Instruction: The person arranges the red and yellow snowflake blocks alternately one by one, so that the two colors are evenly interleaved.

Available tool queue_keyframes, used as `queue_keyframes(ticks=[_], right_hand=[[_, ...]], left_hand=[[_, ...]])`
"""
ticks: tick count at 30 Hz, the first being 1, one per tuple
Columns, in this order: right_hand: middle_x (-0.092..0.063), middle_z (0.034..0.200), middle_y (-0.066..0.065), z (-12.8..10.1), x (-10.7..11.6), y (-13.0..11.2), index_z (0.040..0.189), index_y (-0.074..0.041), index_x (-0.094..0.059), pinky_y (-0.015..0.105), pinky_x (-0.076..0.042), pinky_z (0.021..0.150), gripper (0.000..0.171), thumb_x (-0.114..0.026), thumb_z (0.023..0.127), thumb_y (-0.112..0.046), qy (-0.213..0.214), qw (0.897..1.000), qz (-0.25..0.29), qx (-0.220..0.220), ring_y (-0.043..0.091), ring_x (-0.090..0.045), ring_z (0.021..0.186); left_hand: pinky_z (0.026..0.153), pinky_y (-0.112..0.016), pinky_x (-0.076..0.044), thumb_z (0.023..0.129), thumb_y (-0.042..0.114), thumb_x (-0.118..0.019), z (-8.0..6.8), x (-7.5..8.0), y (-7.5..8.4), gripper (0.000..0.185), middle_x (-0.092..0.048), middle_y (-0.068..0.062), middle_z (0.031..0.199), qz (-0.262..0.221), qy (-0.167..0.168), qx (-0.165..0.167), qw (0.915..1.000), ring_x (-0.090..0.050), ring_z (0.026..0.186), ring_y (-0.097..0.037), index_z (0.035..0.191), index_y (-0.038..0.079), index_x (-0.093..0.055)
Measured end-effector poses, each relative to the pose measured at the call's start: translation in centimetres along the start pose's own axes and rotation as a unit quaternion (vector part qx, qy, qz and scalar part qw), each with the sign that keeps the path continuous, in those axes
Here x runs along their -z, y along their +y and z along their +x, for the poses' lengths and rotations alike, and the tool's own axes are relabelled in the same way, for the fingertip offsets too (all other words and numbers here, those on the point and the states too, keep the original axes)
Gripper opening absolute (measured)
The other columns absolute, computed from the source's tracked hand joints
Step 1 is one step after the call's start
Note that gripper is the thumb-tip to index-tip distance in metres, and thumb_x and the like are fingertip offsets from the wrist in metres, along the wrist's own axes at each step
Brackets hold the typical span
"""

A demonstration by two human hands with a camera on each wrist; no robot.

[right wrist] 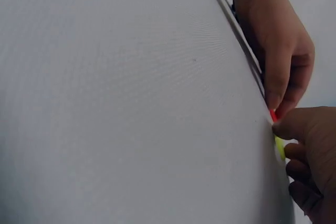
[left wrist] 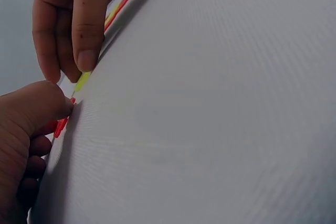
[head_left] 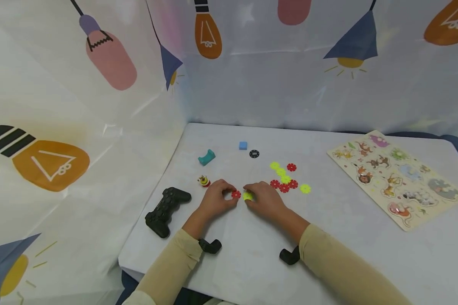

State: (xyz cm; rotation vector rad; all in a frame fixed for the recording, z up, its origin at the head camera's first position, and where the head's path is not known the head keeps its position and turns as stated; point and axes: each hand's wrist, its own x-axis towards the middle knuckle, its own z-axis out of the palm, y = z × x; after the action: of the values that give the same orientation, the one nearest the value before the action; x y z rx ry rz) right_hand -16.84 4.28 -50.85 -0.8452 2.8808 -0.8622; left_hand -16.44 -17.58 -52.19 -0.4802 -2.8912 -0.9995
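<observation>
My left hand (head_left: 224, 196) pinches a red toothed disc (head_left: 235, 195) that lies flat on the white table (head_left: 252, 258). Just to its right, my right hand (head_left: 256, 198) holds a yellow-green disc (head_left: 247, 195), and the two discs almost touch. The left wrist view shows the red disc (left wrist: 62, 124) edge-on under my left thumb (left wrist: 37, 106), with the yellow disc (left wrist: 82, 81) below the right hand's fingertips (left wrist: 86, 59). In the right wrist view the red disc (right wrist: 273, 115) and the yellow disc (right wrist: 281, 148) meet between the two hands.
Several loose red and yellow discs (head_left: 285, 179) lie just right of the hands. A black game controller (head_left: 166, 210) sits at the left edge, and a small toy figure (head_left: 203, 181), teal piece (head_left: 206, 157), blue cube (head_left: 243, 145) and black chip (head_left: 254, 153) beyond. An animal puzzle board (head_left: 397, 178) lies far right.
</observation>
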Motion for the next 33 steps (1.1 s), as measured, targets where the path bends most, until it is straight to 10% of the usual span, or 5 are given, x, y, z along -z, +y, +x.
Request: queue_keyframes(ticks=[33], right_hand=[[-0.073,0.098,0.001,-1.3,4.1,7.8,0.121,-0.016,-0.072,0.041,-0.041,0.078,0.044,-0.080,0.081,-0.034,0.071,0.992,-0.060,-0.083,0.024,-0.052,0.091]], left_hand=[[0.078,-0.029,-0.048,0.079,0.026,-0.081,-0.1,-0.2,0.1,0.025,-0.061,0.011,0.094,-0.007,0.005,-0.003,1.0000,-0.054,0.087,-0.008,0.101,0.018,-0.073]])
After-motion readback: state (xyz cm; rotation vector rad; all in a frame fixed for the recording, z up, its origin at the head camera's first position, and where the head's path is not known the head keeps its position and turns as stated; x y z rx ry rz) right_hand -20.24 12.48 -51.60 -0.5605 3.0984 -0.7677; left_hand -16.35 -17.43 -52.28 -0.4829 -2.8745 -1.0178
